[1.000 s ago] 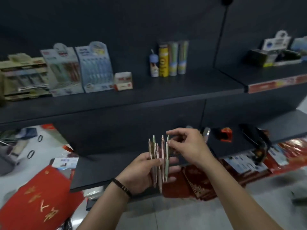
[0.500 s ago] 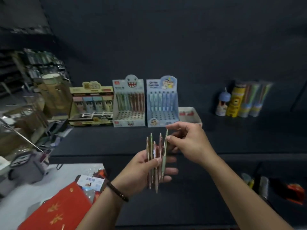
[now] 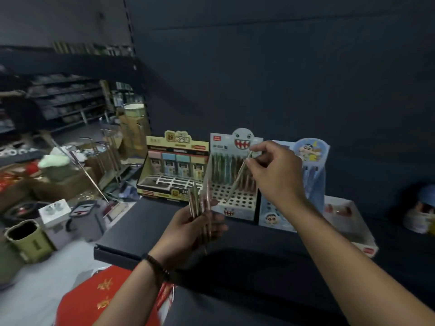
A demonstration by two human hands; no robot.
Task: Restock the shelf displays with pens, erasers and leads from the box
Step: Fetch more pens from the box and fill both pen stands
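- Head view: the right hand (image 3: 275,170) has its grip pinching one pen (image 3: 239,177) near the top between thumb and fingertips. The pen slants tip-down toward the holes of the toothy display (image 3: 235,203) on the shelf (image 3: 247,260). I cannot tell whether the tip is in a hole.
- The left hand (image 3: 188,231) has its grip curled round a bundle (image 3: 200,201) of pens, upright just in front of that display.
- Done so far: the display's back rows carry pens, greenish to the left and reddish to the right.
- Left to do: many front holes show bare, and the bundle has yet to go in, likely one pen at a time.
- The yellow display (image 3: 175,168) beside it has bare grid cells in front, probably for erasers or leads.
- The blue display (image 3: 310,175) is partly hidden by the right arm, so its fill is unreadable.
- I cannot pick out the supply box among the clutter (image 3: 70,180) at left.
- In my judgement the restocking is well short of finished.
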